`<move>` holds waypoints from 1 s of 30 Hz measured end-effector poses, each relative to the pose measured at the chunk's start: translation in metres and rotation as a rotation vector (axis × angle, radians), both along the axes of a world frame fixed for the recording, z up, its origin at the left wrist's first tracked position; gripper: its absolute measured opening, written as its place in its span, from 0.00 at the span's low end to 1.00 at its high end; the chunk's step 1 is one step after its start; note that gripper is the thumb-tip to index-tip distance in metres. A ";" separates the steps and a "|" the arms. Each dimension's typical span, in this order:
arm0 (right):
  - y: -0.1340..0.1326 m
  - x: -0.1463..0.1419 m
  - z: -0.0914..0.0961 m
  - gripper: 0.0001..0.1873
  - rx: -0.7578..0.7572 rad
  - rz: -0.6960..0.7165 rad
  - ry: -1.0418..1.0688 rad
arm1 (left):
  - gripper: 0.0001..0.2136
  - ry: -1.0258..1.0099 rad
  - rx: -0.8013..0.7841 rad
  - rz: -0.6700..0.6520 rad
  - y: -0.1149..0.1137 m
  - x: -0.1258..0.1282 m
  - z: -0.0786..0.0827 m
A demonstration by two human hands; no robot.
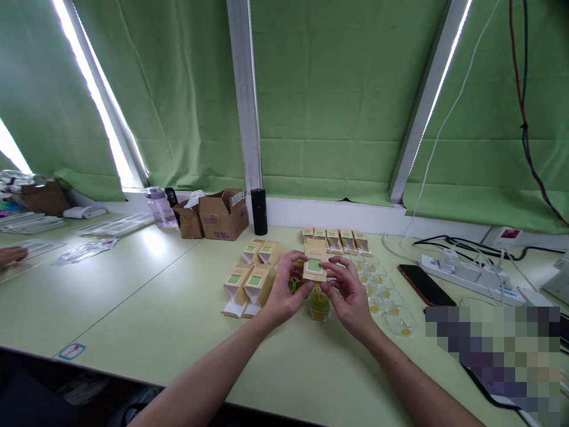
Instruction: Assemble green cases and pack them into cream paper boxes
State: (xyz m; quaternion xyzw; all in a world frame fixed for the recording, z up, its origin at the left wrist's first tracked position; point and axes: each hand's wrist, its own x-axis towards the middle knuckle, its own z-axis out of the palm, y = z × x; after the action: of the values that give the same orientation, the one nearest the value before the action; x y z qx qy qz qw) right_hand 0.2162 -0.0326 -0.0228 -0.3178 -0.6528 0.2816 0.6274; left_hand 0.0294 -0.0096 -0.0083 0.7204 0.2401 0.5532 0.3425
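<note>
Between my two hands is a small tan cardboard box (pixel 315 262) with a pale green panel on its front. My left hand (pixel 287 287) pinches its left side, and my right hand (pixel 349 290) has its fingers on the right side. Just below the box, a small clear jar with green contents (pixel 319 304) stands on the table; more green jars behind it are partly hidden by my hands. To the left are several similar boxes (pixel 260 279) with open white-lined flaps. Clear plastic pieces with yellow dots (pixel 399 320) lie to the right of my right hand.
A row of tan boxes (pixel 334 239) stands at the back. Farther left are a brown carton (pixel 223 216), a black cylinder (pixel 258 212) and a purple bottle (pixel 160 207). A phone (pixel 425 284) and power strip (pixel 469 277) lie right. Another person's hand (pixel 12 255) shows far left.
</note>
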 end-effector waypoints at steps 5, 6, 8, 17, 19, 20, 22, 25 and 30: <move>-0.001 -0.002 0.001 0.15 -0.012 -0.004 0.013 | 0.19 -0.002 0.012 0.036 0.001 0.002 -0.001; -0.001 -0.002 0.001 0.15 -0.014 -0.008 0.015 | 0.19 -0.003 0.013 0.047 0.001 0.002 -0.002; -0.002 -0.003 0.002 0.14 -0.016 -0.019 0.020 | 0.18 -0.001 0.012 0.073 0.001 0.003 -0.002; 0.000 -0.004 0.000 0.12 -0.029 -0.030 0.029 | 0.15 0.007 0.026 0.112 0.004 0.005 -0.006; 0.000 -0.004 -0.001 0.12 -0.036 -0.036 0.030 | 0.14 0.012 0.022 0.117 0.004 0.006 -0.007; 0.001 -0.004 -0.002 0.12 -0.038 -0.038 0.031 | 0.14 0.015 0.022 0.121 0.004 0.006 -0.007; 0.001 -0.004 -0.002 0.12 -0.043 -0.043 0.031 | 0.14 0.020 0.031 0.131 0.005 0.007 -0.007; 0.002 -0.004 -0.002 0.13 -0.053 -0.042 0.030 | 0.14 0.039 0.063 0.154 0.004 0.006 -0.006; 0.002 -0.001 -0.002 0.18 -0.056 -0.032 -0.032 | 0.18 0.155 0.204 0.247 0.001 0.001 -0.001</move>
State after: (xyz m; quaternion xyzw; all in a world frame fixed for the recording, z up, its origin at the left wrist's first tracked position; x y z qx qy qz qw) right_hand 0.2147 -0.0306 -0.0246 -0.3501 -0.6492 0.2844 0.6124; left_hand 0.0300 -0.0081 -0.0090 0.7569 0.2951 0.5553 0.1778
